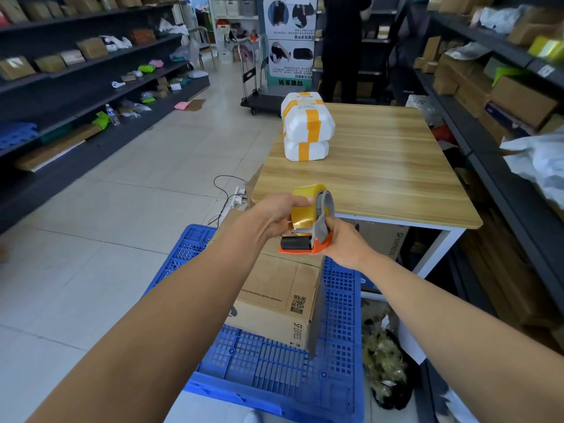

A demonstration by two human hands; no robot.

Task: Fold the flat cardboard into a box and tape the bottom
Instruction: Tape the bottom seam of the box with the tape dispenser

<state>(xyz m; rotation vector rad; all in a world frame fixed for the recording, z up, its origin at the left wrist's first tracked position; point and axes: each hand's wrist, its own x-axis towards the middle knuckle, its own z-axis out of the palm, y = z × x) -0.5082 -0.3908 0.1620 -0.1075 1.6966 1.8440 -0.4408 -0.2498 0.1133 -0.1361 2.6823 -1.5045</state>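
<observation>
A tape dispenser (317,227) with a yellow clear tape roll, grey frame and orange base is held in the air in front of me. My left hand (279,213) grips the tape roll from the left, thumb on top. My right hand (345,244) grips the dispenser's grey-orange handle from the right. Below them a folded brown cardboard box (274,303), printed with a QR code and "SF EXPRESS", sits on a blue plastic pallet (274,364). Its flaps face up under my hands.
A wooden table (384,166) stands ahead with stacked white foam boxes (306,131) taped in orange. Dark shelves with parcels line both sides. A person in black stands at the back beside a trolley (259,99). A power strip and cables (233,193) lie on the tiled floor.
</observation>
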